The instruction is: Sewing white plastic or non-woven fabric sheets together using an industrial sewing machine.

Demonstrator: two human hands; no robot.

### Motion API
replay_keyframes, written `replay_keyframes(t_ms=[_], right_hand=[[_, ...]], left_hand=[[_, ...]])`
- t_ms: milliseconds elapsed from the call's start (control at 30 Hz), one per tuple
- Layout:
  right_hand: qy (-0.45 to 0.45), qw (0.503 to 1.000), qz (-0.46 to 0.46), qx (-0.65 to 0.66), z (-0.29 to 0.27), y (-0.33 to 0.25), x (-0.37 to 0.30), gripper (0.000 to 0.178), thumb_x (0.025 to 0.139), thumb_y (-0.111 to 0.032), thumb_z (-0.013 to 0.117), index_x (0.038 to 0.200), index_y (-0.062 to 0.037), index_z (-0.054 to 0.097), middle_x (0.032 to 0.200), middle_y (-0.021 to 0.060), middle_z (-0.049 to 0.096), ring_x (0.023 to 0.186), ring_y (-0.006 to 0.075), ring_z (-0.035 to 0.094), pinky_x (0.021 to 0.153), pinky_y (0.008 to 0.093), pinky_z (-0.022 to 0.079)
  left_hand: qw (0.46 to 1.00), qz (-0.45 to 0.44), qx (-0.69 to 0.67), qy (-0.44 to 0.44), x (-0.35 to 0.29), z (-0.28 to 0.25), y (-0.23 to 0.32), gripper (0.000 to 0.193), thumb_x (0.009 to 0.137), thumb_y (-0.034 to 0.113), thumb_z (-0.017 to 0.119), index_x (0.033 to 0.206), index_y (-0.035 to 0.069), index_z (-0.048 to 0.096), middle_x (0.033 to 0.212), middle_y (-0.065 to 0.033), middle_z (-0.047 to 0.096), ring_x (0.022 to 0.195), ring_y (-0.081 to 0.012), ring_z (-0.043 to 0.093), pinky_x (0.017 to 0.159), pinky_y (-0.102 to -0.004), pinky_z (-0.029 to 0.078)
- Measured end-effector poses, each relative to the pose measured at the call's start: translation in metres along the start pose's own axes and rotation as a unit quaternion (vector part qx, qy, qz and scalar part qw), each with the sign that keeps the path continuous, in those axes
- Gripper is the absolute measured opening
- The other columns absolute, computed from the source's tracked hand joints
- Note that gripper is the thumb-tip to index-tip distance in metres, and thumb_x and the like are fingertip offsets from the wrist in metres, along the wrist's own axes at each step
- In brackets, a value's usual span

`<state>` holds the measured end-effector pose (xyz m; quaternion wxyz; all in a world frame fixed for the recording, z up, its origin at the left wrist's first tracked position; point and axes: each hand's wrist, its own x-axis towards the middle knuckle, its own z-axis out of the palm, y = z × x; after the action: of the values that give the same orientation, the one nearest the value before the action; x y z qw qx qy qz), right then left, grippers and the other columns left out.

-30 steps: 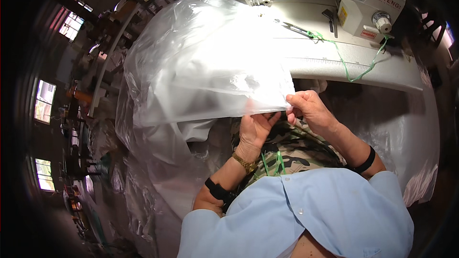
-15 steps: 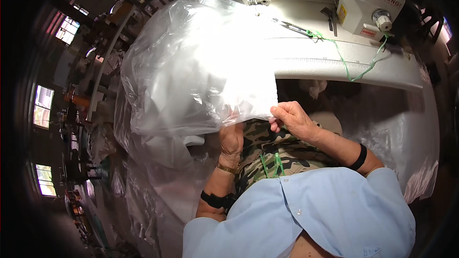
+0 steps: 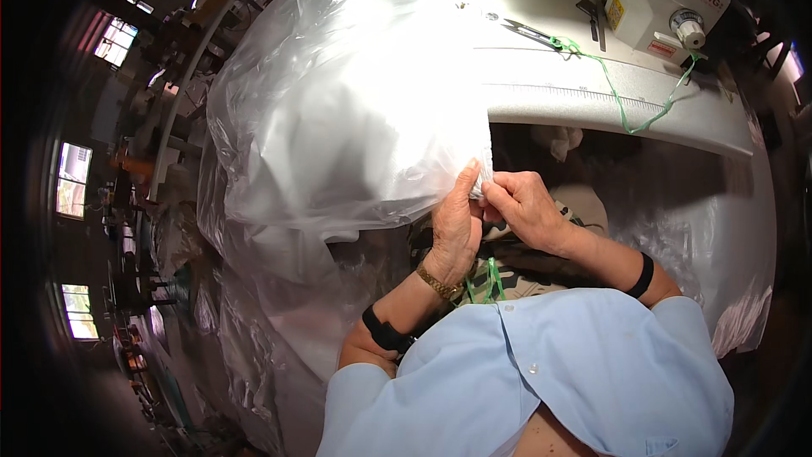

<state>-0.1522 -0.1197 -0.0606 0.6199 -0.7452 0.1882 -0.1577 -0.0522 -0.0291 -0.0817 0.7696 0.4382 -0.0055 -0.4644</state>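
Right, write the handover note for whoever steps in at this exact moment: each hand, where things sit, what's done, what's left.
Left hand: grip pinching the lower right corner of the clear plastic bag, thumb side up.
Right hand: fingers closed on the same corner, touching the left hand.
The bag is puffed up, with folded white material inside, and lies on the left end of the sewing machine table, overhanging its near edge.
Scissors on a green cord lie on the table, untouched.
More clear plastic is piled at the left, below the bag.
Done: bag filled, corner gathered.
Left: the corner is only held by hand, not visibly fastened.
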Motion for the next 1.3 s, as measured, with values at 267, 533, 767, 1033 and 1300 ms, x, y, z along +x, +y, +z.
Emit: replay_keyframes(t_ms=[267,533,767,1033,1300], right_hand=[[0.065,0.923,-0.176,-0.336,-0.008,-0.007,0.003,0.032,0.09,-0.022,0.057,0.063,-0.0042,0.057,0.056,0.0124,0.057,0.053,0.0303,0.057,0.06,0.0406,0.043],[-0.136,0.783,-0.181,-0.579,-0.023,-0.039,0.016,0.023,0.077,-0.015,0.066,0.06,-0.0076,0.053,0.054,0.0082,0.055,0.053,0.0256,0.056,0.066,0.0366,0.04],[-0.082,0.786,-0.373,-0.487,-0.03,-0.027,0.027,0.029,0.078,-0.019,0.069,0.058,-0.0095,0.051,0.052,0.0054,0.052,0.051,0.0202,0.055,0.065,0.0325,0.044],[-0.124,0.987,0.039,0.098,-0.038,0.015,0.052,0.043,0.096,-0.037,0.06,0.068,-0.0044,0.06,0.062,-0.0052,0.049,0.062,0.0045,0.042,0.056,0.025,0.037],[-0.094,0.972,0.097,0.194,-0.034,0.007,0.047,0.035,0.096,-0.029,0.062,0.067,-0.0097,0.058,0.064,-0.008,0.049,0.06,0.0028,0.04,0.053,0.0223,0.035]], left_hand=[[0.999,0.036,0.019,-0.016,0.007,-0.01,-0.003,0.027,0.089,0.002,0.069,0.115,0.002,0.061,0.108,-0.0062,0.065,0.095,-0.0139,0.063,0.083,-0.0267,0.052],[0.986,0.085,0.145,-0.023,-0.005,-0.004,0.013,0.027,0.09,0.006,0.07,0.115,0.002,0.062,0.105,-0.0035,0.064,0.094,-0.01,0.06,0.082,-0.0245,0.051],[0.999,0.036,0.039,-0.013,0.005,-0.011,0.008,0.022,0.092,0.01,0.067,0.113,0.003,0.062,0.1,-0.004,0.066,0.088,-0.0127,0.064,0.076,-0.0286,0.055],[0.964,-0.13,0.109,-0.206,-0.009,-0.016,0.008,0.032,0.102,0.025,0.048,0.105,-0.003,0.065,0.094,-0.0099,0.069,0.085,-0.0196,0.066,0.077,-0.0288,0.052],[0.392,0.564,0.687,-0.236,-0.032,0.009,0.038,0.033,0.08,0.008,0.068,0.112,0.001,0.064,0.114,-0.0133,0.061,0.109,-0.0303,0.06,0.095,-0.0439,0.047]])
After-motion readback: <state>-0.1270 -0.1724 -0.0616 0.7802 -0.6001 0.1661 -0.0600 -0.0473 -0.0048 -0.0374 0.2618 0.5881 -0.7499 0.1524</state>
